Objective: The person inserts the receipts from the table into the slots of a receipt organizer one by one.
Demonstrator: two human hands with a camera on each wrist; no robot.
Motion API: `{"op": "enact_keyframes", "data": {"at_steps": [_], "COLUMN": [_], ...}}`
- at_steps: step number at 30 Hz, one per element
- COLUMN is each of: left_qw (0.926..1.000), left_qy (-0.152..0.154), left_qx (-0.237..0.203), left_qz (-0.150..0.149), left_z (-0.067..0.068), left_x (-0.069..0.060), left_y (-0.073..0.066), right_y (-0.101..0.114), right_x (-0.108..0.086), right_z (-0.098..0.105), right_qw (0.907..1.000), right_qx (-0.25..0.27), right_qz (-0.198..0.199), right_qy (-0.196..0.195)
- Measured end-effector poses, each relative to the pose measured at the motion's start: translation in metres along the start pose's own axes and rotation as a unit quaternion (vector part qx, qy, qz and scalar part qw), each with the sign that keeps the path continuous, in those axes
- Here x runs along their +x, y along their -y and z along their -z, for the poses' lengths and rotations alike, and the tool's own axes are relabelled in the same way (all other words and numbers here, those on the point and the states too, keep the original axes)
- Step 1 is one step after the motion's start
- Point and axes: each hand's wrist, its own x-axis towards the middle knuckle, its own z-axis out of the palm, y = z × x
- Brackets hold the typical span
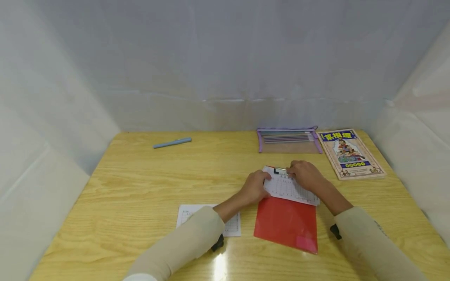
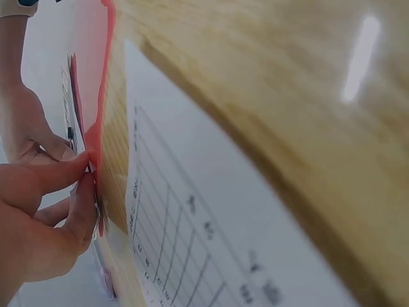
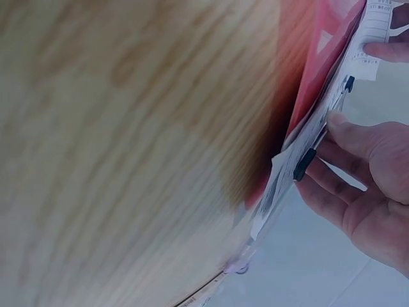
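A red clipboard (image 1: 286, 224) lies at an angle right of the table's middle, with printed paper (image 1: 290, 189) over its upper part. My left hand (image 1: 254, 187) pinches the paper at its left edge; in the left wrist view, thumb and finger (image 2: 80, 204) meet there. At the top, my right hand (image 1: 307, 175) grips the metal clip (image 1: 280, 171). Its thumb (image 3: 342, 128) presses the clip in the right wrist view, the other fingers behind the board's top edge. The top end looks raised off the table. Whether the clip's jaw is apart cannot be told.
Another printed sheet (image 1: 232, 226) lies on the wooden table (image 1: 140, 183), partly under the left forearm. A blue pen (image 1: 172, 143) is at the back left. A purple-edged mesh pencil pouch (image 1: 288, 146) and a comic-style book (image 1: 351, 154) lie at the back right.
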Motion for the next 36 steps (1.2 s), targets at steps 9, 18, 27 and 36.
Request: {"op": "enact_keyframes", "data": {"at_steps": [9,18,27,36], "left_qw": [0.9998,0.9996,0.9996,0.9993], "left_qy": [-0.017,-0.025,-0.021,-0.012], "left_qx": [-0.011,0.013,-0.004,-0.032], "left_qz": [-0.002,-0.009,-0.02,-0.013], "left_z": [0.0,0.002,0.016,0.058], "left_x": [0.002,0.001,-0.005,-0.042], "left_y": [-0.002,-0.003,0.006,0.04], "right_y": [-0.001,0.0,0.001,0.001], "right_x": [0.0,0.001,-0.001,-0.001], "right_z": [-0.003,-0.004,-0.005,-0.004], "right_qw": [0.9998,0.9996,0.9997,0.9999], "right_qx": [0.01,0.002,0.006,0.008], "right_qz": [0.004,0.016,0.001,-0.011], "right_qy": [-0.017,-0.024,-0.022,0.001]}}
